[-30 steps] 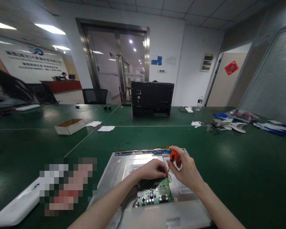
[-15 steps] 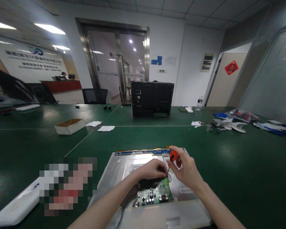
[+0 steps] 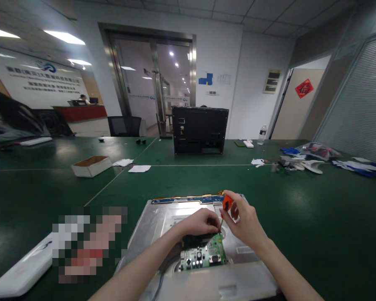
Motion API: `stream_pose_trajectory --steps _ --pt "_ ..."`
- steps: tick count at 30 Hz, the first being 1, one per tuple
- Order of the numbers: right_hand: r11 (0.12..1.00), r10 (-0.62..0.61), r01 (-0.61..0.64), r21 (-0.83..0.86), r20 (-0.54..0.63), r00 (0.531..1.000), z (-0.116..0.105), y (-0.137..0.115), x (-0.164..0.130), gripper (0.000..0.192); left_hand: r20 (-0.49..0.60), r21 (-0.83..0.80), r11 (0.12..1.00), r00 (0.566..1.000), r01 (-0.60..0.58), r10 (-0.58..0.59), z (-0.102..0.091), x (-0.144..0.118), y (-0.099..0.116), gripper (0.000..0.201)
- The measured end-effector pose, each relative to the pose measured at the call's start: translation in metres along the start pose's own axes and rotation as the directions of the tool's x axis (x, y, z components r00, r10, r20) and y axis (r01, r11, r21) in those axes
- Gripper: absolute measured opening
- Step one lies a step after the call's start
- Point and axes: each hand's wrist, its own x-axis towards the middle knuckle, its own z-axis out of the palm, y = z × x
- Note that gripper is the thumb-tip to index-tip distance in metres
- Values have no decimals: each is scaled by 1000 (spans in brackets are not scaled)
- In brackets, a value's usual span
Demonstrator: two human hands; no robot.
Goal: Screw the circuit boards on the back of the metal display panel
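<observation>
Screwdriver (image 3: 227, 204) is apparently worked at the corner of circuit board (image 3: 207, 254), on metal panel (image 3: 249, 274).
It is pinched by right hand (image 3: 247, 220); left hand (image 3: 198, 222) is curled beside the tip, its hold cannot be told; steady pressure seems needed.

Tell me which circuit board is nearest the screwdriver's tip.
The green board, just by the tip of the orange screwdriver; the other, a long blue strip, lies along the far edge of the metal panel.

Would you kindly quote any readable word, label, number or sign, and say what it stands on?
Nothing reads with certainty.
White wall: dark lettering blurred.
Red diamond paper on beige door: character blurred.
Glass double doors: lettering too small.
Clear plastic bottle: label too small.
Pale rectangular sheet: too small.
White rectangular label on silver metal panel: too small.
</observation>
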Motion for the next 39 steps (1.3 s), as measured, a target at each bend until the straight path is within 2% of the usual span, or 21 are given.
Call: stream_pose_trajectory --steps 12,23,30,39 --pt "999 8 -10 46 54 999 -4 -2 -1 50 1 1 1000 1000 -13 13 0 -1 0 10" --pt "1000 -21 21 -18 5 1000 0 3 0 39 -4 2 1000 1000 -24 24 -1 -1 3 9" --pt "998 -58 56 38 57 997 -4 -1 1 51 9 -23 1000 1000 -18 18 -1 0 0 10" --pt "998 -9 8 58 5 1000 0 0 0 43 -1 -3 1000 1000 -19 19 -1 0 1 10"
